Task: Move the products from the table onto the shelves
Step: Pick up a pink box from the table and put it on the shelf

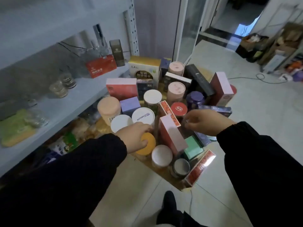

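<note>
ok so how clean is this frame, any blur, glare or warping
Head view: wide-angle lens bows the white perforated shelf upright and floor tiles; everything is soft, the clear glass cups on the grey shelf most; glare washes the glossy red flat box at the table's near corner; the left hand gripping the round orange-lidded jar looks smeared.

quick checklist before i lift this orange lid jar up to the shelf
1. Left hand grips orange-lidded jar: ok, fingers curl over the lid.
2. Right hand free: cannot tell, its curled fingers hide what lies under them.
3. Room around the jar: not ok, white-lidded jar and tall pink box crowd close.
4. Bare spot on shelf: ok, between glass cups and red box.
5. Lid tight: cannot tell.
</note>
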Motion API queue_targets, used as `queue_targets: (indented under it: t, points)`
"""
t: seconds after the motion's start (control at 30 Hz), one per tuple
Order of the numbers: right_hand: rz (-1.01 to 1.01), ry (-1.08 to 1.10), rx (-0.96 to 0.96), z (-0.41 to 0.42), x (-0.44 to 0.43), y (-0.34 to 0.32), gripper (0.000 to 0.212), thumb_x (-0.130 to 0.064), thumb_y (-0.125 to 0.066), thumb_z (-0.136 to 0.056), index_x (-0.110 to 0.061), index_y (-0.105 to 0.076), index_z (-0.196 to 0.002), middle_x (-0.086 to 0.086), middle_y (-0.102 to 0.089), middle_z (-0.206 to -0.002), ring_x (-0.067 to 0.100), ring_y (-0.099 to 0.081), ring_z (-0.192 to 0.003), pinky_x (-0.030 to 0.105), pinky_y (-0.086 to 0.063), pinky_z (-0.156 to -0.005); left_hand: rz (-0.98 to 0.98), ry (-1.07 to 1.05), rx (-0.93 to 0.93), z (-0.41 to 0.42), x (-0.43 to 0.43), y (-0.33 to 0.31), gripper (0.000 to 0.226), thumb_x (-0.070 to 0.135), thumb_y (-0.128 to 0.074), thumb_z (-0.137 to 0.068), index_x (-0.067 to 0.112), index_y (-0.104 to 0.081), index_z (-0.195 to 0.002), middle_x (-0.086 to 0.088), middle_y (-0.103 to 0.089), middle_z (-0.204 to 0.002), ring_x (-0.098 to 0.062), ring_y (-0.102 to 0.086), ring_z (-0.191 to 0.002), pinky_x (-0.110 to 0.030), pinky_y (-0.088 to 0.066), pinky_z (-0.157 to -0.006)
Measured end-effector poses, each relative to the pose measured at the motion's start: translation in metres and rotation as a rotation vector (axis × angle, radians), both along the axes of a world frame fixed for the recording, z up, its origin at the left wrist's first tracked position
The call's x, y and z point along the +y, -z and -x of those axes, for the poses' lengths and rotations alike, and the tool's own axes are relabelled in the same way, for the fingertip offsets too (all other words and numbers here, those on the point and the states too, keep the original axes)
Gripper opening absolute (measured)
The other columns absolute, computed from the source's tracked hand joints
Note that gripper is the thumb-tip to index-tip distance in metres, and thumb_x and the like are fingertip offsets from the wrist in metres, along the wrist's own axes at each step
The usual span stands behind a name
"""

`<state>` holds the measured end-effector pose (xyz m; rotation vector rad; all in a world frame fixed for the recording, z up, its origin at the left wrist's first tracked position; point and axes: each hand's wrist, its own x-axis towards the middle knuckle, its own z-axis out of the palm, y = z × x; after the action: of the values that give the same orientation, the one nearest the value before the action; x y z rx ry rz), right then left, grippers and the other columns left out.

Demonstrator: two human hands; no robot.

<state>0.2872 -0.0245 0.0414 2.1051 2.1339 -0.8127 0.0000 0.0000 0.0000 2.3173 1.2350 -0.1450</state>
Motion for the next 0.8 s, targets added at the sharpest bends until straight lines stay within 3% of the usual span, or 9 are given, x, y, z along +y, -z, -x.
queue_targets:
  t: [0.2,0.33,0.43,0.53,0.8]
  points:
    - [0.031,0.103,0.07,-0.042,-0.001,0.03,0.024,-0.041,-0.064,-0.094,-0.032,-0.067,-0.115,-0.013,-0.066,-0.101,0.012,-0.063,-0.098,0.03,-0.049,-0.089,-0.36,0.385,0.091,-0.083,0.024,0.01,0.072,0.015,-0.065,-0.088,0.029,-0.035,-0.152,-0.001,-0.039,-0.152,-0.028,-0.031,-0.14,-0.045,-0.037,-0.11]
    - [0.047,0.141,0.095,-0.064,0.0,0.044,0.017,-0.042,-0.063,-0.094,-0.034,-0.066,-0.109,-0.014,-0.068,-0.1,0.01,-0.063,-0.093,0.028,-0.046,-0.082,-0.444,0.643,0.246,-0.108,0.036,0.02,0.052,0.011,-0.053,-0.096,0.029,-0.047,-0.144,0.002,-0.047,-0.149,-0.027,-0.03,-0.143,-0.049,-0.027,-0.113]
    - [0.037,0.168,0.12,-0.071,-0.003,0.051,0.008,-0.043,-0.062,-0.093,-0.039,-0.06,-0.101,-0.015,-0.064,-0.098,0.011,-0.06,-0.094,0.029,-0.042,-0.08,-0.388,0.683,0.303,-0.111,0.04,0.027,0.043,0.009,-0.053,-0.097,0.028,-0.052,-0.136,0.002,-0.052,-0.142,-0.023,-0.037,-0.139,-0.053,-0.024,-0.115]
    - [0.034,0.21,0.138,-0.074,-0.009,0.053,0.016,-0.041,-0.062,-0.095,-0.036,-0.064,-0.109,-0.014,-0.064,-0.1,0.01,-0.06,-0.096,0.028,-0.042,-0.082,-0.35,0.689,0.284,-0.109,0.043,0.023,0.042,0.009,-0.057,-0.095,0.027,-0.053,-0.133,0.002,-0.054,-0.137,-0.021,-0.043,-0.132,-0.051,-0.022,-0.117]
    - [-0.061,0.236,0.185,-0.064,-0.019,0.027,0.002,-0.041,-0.064,-0.096,-0.04,-0.064,-0.094,-0.025,-0.062,-0.089,-0.005,-0.059,-0.085,0.021,-0.042,-0.072,-0.368,0.69,0.31,-0.107,0.041,-0.02,0.051,0.004,-0.052,-0.098,0.027,-0.047,-0.143,0.003,-0.051,-0.144,-0.022,-0.042,-0.136,-0.052,-0.021,-0.119]
